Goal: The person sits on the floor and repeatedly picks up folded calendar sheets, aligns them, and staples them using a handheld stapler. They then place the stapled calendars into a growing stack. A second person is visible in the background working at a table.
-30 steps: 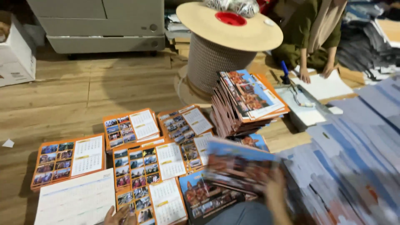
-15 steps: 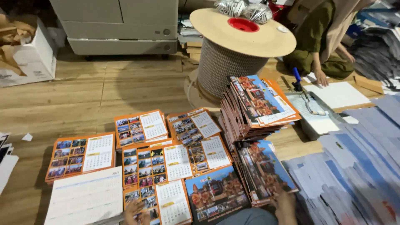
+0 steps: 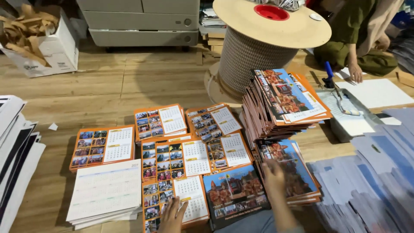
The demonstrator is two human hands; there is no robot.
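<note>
Resting flat, fingers spread, on the short stack of picture-covered sheets [image 3: 291, 172] by the floor's right side: right hand [image 3: 272, 174], grasping nothing. Lying open-palmed on the nearest orange calendar pile [image 3: 174, 200] at the bottom edge: left hand [image 3: 173, 215], likewise gripping nothing. Packed edge to edge around them, more orange calendar piles [image 3: 103, 146], a white calendar stack [image 3: 103, 190] and a dark cover sheet [image 3: 235, 192]. Looming just behind the right hand, a tall fanned stack [image 3: 280, 101], and behind that a big wire spool [image 3: 258, 51]. Crowding the right, blue-grey sheets [image 3: 371, 181] and a tray with a roller [image 3: 345, 112]; another person's hand [image 3: 355, 73] beyond. Bare wooden floor [image 3: 108, 90] open upper left, up to a cardboard box [image 3: 41, 47] full of paper scraps [image 3: 23, 26].
</note>
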